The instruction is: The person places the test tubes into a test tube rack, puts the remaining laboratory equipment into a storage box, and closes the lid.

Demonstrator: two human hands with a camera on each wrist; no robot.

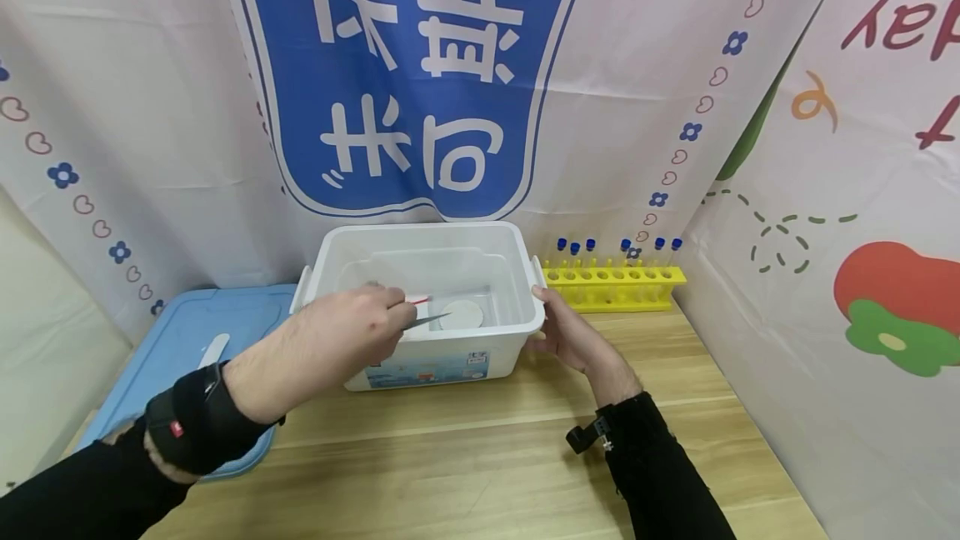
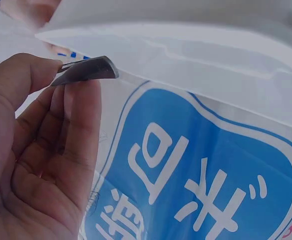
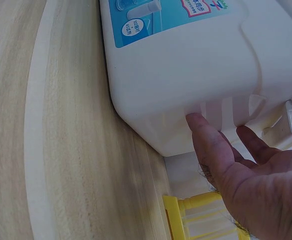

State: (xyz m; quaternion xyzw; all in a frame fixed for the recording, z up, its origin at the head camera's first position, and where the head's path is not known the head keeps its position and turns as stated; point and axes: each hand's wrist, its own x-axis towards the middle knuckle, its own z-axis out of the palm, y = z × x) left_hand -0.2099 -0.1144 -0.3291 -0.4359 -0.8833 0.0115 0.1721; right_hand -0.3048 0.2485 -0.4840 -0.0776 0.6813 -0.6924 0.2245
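Observation:
My left hand (image 1: 363, 323) is over the front of an open white plastic bin (image 1: 423, 233). Its thumb and fingers pinch a thin shiny metal strip (image 2: 88, 69) with a curved end; in the head view this strip (image 1: 429, 321) looks narrow and pointed. Its exact kind cannot be told. My right hand (image 1: 566, 336) is at the bin's right end, thumb by the rim. In the right wrist view, nearly straight fingers (image 3: 210, 140) touch the outer wall. Inside the bin lie a pale round disc (image 1: 462, 314) and a small red item (image 1: 420, 301), partly hidden by my left hand.
A blue lid (image 1: 191, 315) lies on the wooden table (image 1: 420, 457) to the left, with a white elongated piece (image 1: 215, 349) on it. Behind my right hand stands a yellow rack (image 1: 615, 276) holding several blue-capped tubes. Printed cloth (image 1: 615, 40) hangs behind and right.

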